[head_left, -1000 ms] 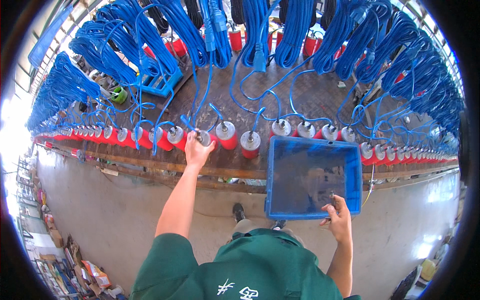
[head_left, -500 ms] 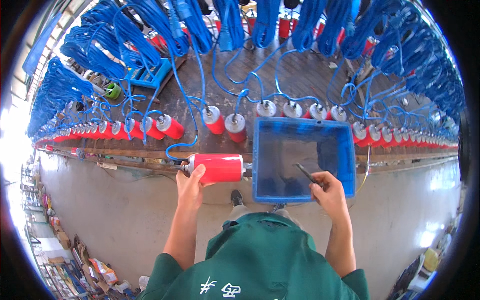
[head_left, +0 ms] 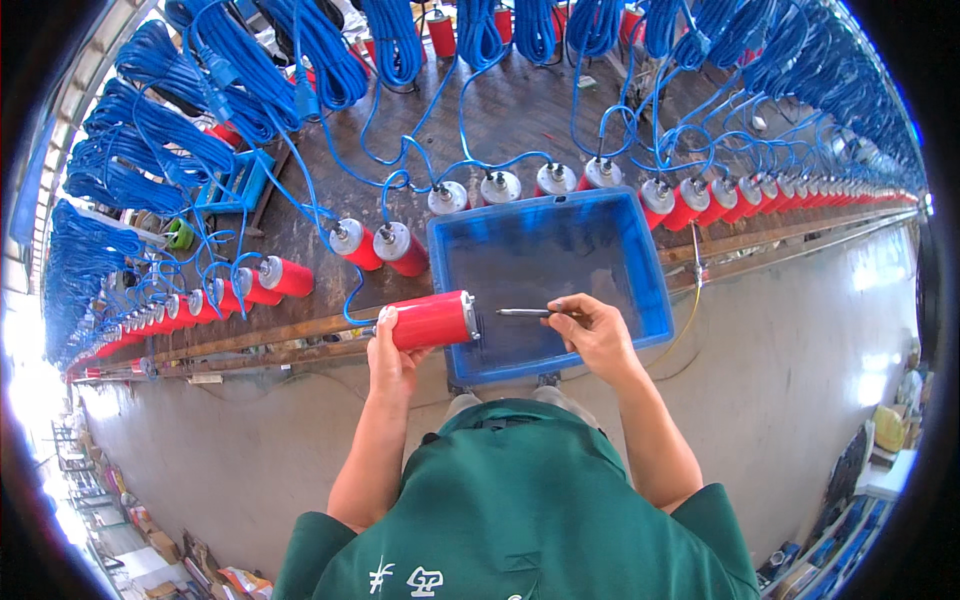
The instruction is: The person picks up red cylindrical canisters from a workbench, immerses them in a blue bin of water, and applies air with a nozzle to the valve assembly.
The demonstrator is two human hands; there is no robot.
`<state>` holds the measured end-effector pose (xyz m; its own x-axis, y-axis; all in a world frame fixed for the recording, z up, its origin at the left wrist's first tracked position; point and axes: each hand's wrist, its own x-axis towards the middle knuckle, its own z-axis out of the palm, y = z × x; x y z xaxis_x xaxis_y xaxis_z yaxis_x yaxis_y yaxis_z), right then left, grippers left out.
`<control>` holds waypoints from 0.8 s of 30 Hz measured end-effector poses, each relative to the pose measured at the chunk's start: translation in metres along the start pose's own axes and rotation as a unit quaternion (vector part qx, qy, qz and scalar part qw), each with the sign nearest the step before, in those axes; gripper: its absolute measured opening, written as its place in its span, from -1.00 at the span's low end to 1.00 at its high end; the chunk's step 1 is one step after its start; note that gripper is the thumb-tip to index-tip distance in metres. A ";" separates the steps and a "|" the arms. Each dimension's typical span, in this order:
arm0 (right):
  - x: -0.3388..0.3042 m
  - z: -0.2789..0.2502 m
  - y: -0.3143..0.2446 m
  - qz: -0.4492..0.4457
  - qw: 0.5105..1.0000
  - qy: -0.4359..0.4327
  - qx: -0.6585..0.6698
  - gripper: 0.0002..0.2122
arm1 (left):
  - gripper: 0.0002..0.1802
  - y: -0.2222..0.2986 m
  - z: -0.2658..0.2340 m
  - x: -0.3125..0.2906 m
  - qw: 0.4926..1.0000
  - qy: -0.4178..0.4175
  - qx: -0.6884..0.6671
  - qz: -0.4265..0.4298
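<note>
Our left hand (head_left: 391, 364) grips the left end of a red can (head_left: 430, 322), lying sideways, partly over a blue bin (head_left: 545, 255). Our right hand (head_left: 600, 338) pinches a thin tool (head_left: 522, 312), pointing left at the can.

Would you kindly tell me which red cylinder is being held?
The red cylinder held sideways in the left hand; the other cylinders along the bench have no hand on them.

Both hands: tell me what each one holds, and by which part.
Left hand: a red cylinder, held by its left end. Right hand: a thin metal tool, held by its right end.
</note>
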<state>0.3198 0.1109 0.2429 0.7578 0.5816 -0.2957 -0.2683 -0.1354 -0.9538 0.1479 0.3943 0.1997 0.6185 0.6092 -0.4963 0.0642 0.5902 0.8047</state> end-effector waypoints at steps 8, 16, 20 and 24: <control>0.019 0.016 -0.007 -0.081 0.994 -0.028 -0.068 -0.75 | -0.46 0.000 -0.002 0.004 0.999 -0.023 -0.028 -0.008; 0.035 0.024 -0.014 -0.105 0.985 -0.058 -0.122 -0.76 | -0.47 0.002 -0.002 0.006 0.999 -0.042 -0.012 0.002; 0.039 0.022 -0.012 -0.108 0.985 -0.069 -0.115 -0.75 | -0.35 0.003 -0.002 0.006 0.998 -0.056 0.013 0.010; 0.044 0.020 -0.006 -0.136 0.979 -0.087 -0.125 -0.75 | -0.45 0.004 -0.001 0.007 0.998 -0.057 -0.013 0.002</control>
<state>0.3426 0.1531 0.2371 0.6625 0.7482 -0.0357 0.0994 -0.1351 -0.9858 0.1516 0.4012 0.1991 0.7040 0.5486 -0.4510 0.0411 0.6025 0.7970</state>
